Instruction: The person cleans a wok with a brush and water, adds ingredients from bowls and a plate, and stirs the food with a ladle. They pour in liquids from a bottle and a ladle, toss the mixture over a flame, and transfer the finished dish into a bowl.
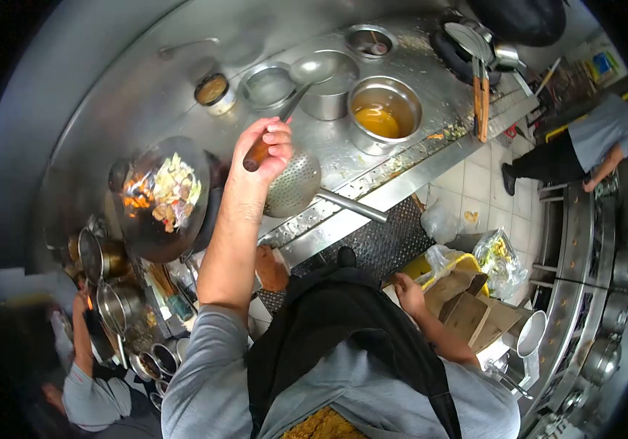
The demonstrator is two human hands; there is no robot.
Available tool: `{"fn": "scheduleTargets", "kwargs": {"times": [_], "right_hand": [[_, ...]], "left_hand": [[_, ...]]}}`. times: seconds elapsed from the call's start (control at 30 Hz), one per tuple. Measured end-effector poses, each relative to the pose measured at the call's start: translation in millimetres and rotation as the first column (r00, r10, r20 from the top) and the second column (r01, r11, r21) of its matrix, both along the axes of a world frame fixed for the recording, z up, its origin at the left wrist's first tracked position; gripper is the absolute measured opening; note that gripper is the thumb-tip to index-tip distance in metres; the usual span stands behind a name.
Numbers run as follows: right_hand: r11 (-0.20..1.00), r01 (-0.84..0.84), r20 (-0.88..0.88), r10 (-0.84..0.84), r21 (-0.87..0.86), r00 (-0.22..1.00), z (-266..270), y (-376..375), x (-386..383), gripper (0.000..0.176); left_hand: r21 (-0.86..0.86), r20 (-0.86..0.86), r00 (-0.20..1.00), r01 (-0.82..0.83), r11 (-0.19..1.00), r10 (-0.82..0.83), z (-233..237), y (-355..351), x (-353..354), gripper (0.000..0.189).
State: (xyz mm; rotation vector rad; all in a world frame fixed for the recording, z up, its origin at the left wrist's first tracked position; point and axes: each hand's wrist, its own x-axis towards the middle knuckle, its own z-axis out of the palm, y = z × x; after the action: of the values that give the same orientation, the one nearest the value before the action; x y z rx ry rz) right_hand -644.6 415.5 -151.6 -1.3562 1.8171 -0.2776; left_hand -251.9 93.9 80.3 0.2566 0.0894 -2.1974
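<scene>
My left hand [266, 150] is closed around the wooden handle of a long steel ladle [314, 69]. The ladle's bowl hangs over a steel pot [332, 99] on the counter. Just under that hand a perforated skimmer [292, 183] lies on the counter edge, its handle pointing right. Left of my forearm sits a dark wok [160, 194] with mixed vegetables and a spot of flame. My right hand [409, 287] hangs low by my side next to folded cardboard boxes [467, 311]; it holds nothing and its fingers are loose.
A pot of amber oil [383, 113], a steel bowl [266, 84] and a sauce tub [215, 91] stand on the steel counter [182, 66]. More pans lie at the far right [475, 44]. One person bends at the right [592, 139], another stands at the lower left [87, 380].
</scene>
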Motion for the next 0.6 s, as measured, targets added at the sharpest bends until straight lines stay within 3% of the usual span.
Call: {"fn": "scheduleTargets", "kwargs": {"times": [0.07, 0.27, 0.37, 0.5, 0.57, 0.6], "right_hand": [[0.979, -0.011, 0.138, 0.040, -0.204, 0.990, 8, -24, 31, 0.033], [0.904, -0.131, 0.316, 0.273, -0.407, 0.909, 74, -95, 198, 0.033], [0.782, -0.233, 0.386, 0.514, -0.578, 0.766, 109, -113, 312, 0.036], [0.478, -0.399, 0.129, 0.751, -0.783, 0.647, 129, -121, 460, 0.040], [0.369, -0.464, 0.010, 0.791, -0.805, 0.612, 121, -119, 515, 0.030], [0.368, -0.465, 0.013, 0.794, -0.805, 0.607, 114, -121, 532, 0.030]], "left_hand": [[0.015, -0.005, 1.000, 0.003, 1.000, -0.003, 13, 20, 20, 0.008], [-0.040, -0.032, 0.994, -0.104, 0.994, 0.102, 37, 105, 112, 0.007], [-0.098, 0.026, 0.979, -0.197, 0.975, 0.201, 46, 159, 163, 0.028], [-0.075, 0.253, 0.920, -0.289, 0.954, 0.299, 55, 224, 229, 0.012], [-0.008, 0.525, 0.798, -0.344, 0.939, 0.297, 51, 243, 260, 0.009], [0.026, 0.688, 0.692, -0.326, 0.945, 0.220, 53, 248, 272, 0.008]]}}
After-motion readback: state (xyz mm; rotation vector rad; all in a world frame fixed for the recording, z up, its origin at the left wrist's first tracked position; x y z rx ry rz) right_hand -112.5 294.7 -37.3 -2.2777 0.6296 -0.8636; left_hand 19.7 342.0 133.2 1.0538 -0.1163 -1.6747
